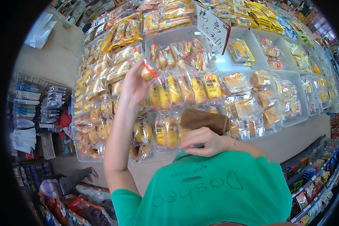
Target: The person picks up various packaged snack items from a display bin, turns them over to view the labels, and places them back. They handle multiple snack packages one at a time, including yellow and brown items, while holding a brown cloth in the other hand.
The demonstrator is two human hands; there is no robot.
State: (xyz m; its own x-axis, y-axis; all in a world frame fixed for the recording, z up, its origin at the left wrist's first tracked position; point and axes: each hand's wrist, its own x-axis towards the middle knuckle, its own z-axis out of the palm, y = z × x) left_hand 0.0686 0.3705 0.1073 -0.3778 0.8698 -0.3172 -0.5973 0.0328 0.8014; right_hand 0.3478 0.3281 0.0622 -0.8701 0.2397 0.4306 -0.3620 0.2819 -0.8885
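Observation:
My left hand [135,84] is raised over the trays, its fingers closed on a small pastry [147,72] in clear wrapping with red tape. Just beyond it, a plastic tray [176,35] holds similar wrapped pastries [169,56]. In front of my body, my right hand [204,141] has its fingers curled, over the near edge of the display. A folded brown cloth [204,121] lies right beside it on bread packets; whether the hand grips anything is hidden. Yellow bread packets [166,131] with red print sit left of that hand.
A handwritten price sign [213,26] on a clip stands among the trays. Wrapped toast loaves [247,108] lie to the right. Snack shelves [313,180] line the lower right. At the lower left, a person [55,188] bends over red-edged bins [87,209].

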